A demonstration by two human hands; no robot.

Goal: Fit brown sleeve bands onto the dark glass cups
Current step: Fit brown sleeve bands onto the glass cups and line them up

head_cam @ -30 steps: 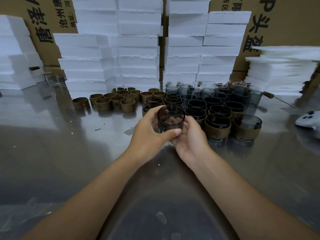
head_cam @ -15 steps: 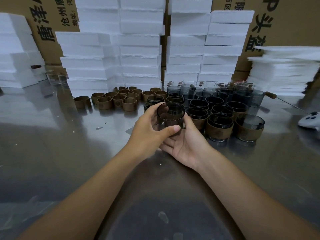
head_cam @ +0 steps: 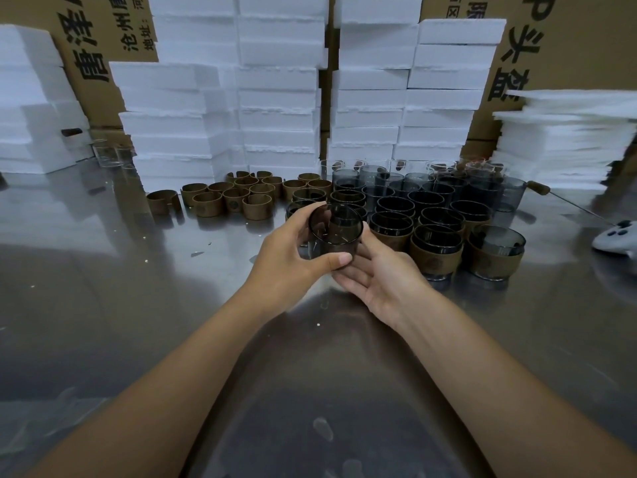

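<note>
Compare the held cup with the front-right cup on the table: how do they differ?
The held cup shows bare glass, no band; the front-right cup wears a brown band. The held cup is gripped by the left hand and tipped toward the camera, right hand at its base; the front-right cup stands upright on the table, untouched. Both are dark glass of like shape.
</note>
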